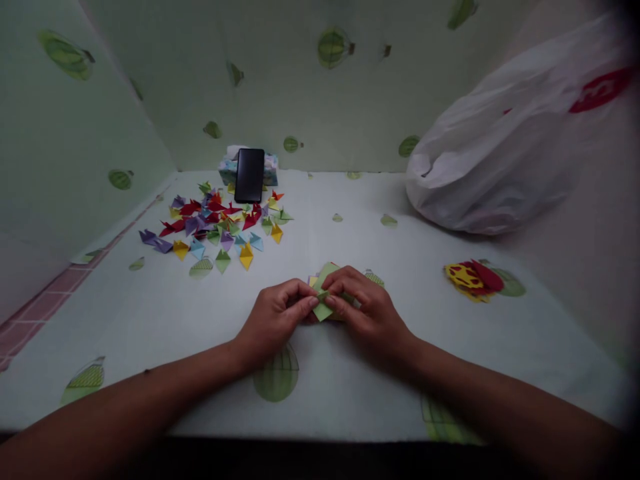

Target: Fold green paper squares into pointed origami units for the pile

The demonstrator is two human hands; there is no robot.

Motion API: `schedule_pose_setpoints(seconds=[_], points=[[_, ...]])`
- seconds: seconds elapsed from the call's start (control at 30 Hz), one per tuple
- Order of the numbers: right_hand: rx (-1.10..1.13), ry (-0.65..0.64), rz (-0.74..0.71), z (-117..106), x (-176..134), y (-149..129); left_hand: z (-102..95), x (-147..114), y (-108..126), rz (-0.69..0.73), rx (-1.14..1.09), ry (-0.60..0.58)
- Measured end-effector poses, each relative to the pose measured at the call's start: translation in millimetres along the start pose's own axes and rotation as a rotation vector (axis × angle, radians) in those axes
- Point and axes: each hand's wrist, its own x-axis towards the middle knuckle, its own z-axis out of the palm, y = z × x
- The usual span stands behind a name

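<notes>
Between the fingertips of both hands is a small piece of folded green paper [323,311], held over the middle of the table. My left hand [274,313] pinches its left side between thumb and fingers. From the right, my right hand [367,310] pinches the same paper, its thumb pressed near the centre. Under and behind the fingers lie more coloured paper sheets, yellow and purple edges showing, mostly hidden by the hands. Beyond the left hand, several small folded paper cranes [223,260] in red, purple, blue, green and yellow are spread in a pile.
A black phone [249,175] leans against a tissue box [273,170] behind the cranes. Far right stands a bulging white plastic bag [480,160]. Red and yellow paper cut-outs [473,277] lie nearer on the right. Walls with balloon prints bound the table [200,393].
</notes>
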Motion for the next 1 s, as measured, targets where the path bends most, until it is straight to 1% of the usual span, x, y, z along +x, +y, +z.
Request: schedule_pose_setpoints(seconds=[0.17, 0.23, 0.27, 0.33, 0.37, 0.43, 0.5, 0.57, 0.6, 0.67, 0.73, 0.8, 0.9, 1.0], points=[[-0.013, 0.018, 0.038, 0, 0, -4, 0.5, 1, 2, -0.053, -0.054, -0.018], [0.006, 0.027, 0.091, -1, 0, -5, -1.7, 2, 2, -0.031, -0.042, -0.035], [0.030, 0.029, 0.146, -2, 0, -5, -3.6, 2, 2, -0.002, -0.021, -0.036], [0.157, 0.013, 0.319, -3, 0, -5, -8.5, 4, 1, 0.085, 0.044, -0.013], [0.263, -0.002, 0.418, -4, 0, -4, -11.1, 5, 1, 0.142, 0.079, 0.004], [0.501, -0.042, 0.579, -5, -1, -3, -15.2, 6, 1, 0.251, 0.139, -0.016], [0.670, -0.076, 0.659, -4, -1, -2, -16.9, 6, 1, 0.333, 0.180, -0.080], [0.745, -0.112, 0.696, -3, -1, -3, -16.1, 6, 1, 0.355, 0.216, -0.122], [0.763, -0.121, 0.706, -2, -1, -3, -15.0, 6, 1, 0.332, 0.219, -0.118], [0.769, -0.105, 0.693, -1, -1, -5, -12.2, 5, 1, 0.229, 0.168, -0.069], [0.741, -0.066, 0.649, -1, 0, -7, -9.5, 5, 1, 0.113, 0.060, -0.006], [0.697, -0.065, 0.598, -1, 1, -7, -7.3, 4, 1, 0.040, -0.024, 0.031], [0.621, -0.093, 0.559, -1, 1, -6, -4.9, 3, 2, -0.016, -0.106, 0.016], [0.593, -0.069, 0.555, 0, 1, -4, -3.8, 3, 3, -0.061, -0.193, 0.005]])
